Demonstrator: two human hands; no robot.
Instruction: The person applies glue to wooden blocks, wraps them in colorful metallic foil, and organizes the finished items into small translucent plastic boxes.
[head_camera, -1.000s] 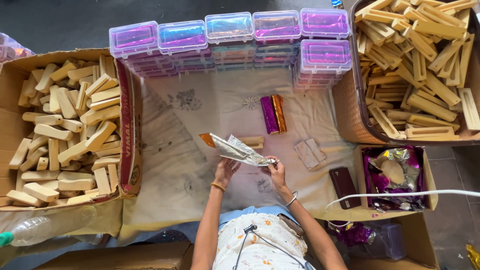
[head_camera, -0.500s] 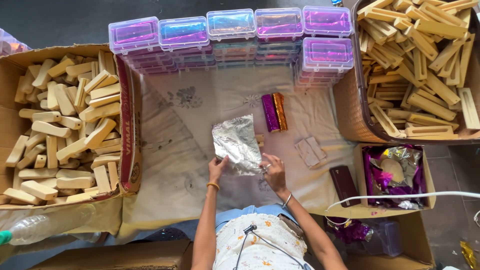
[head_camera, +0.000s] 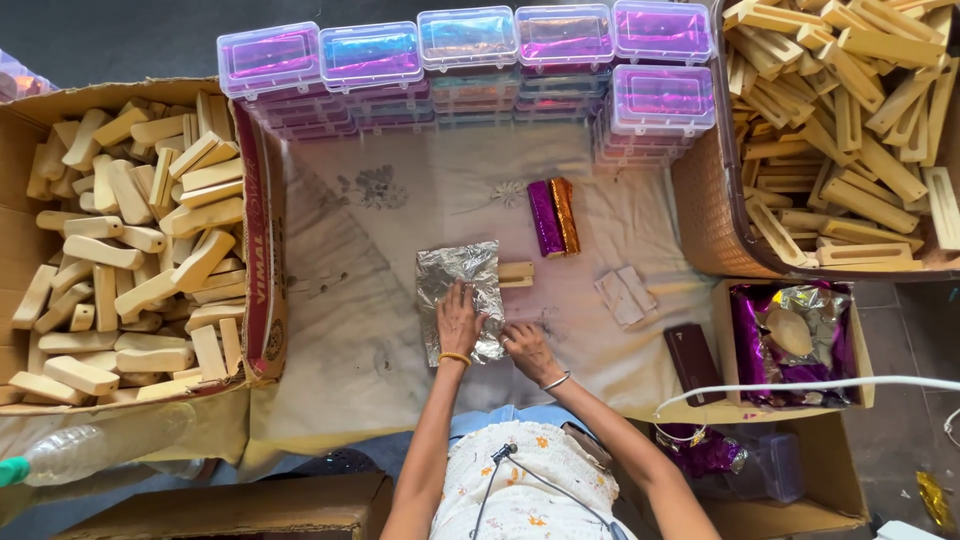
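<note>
On the pale cloth (head_camera: 380, 330) near the person lies a crinkled silver foil sheet (head_camera: 458, 285), spread flat. Left hand (head_camera: 458, 322) rests palm-down on the sheet's near half, fingers spread and flat, pinning rather than gripping it. Right hand (head_camera: 527, 345) sits at the foil's near right corner, fingers loosely curled, fingertips touching the edge; whether it pinches the foil I cannot tell. Just right of the sheet lies a small wooden block (head_camera: 516, 273), touching its far right edge. Farther off lie two wrapped bars (head_camera: 554, 216), purple and gold.
</note>
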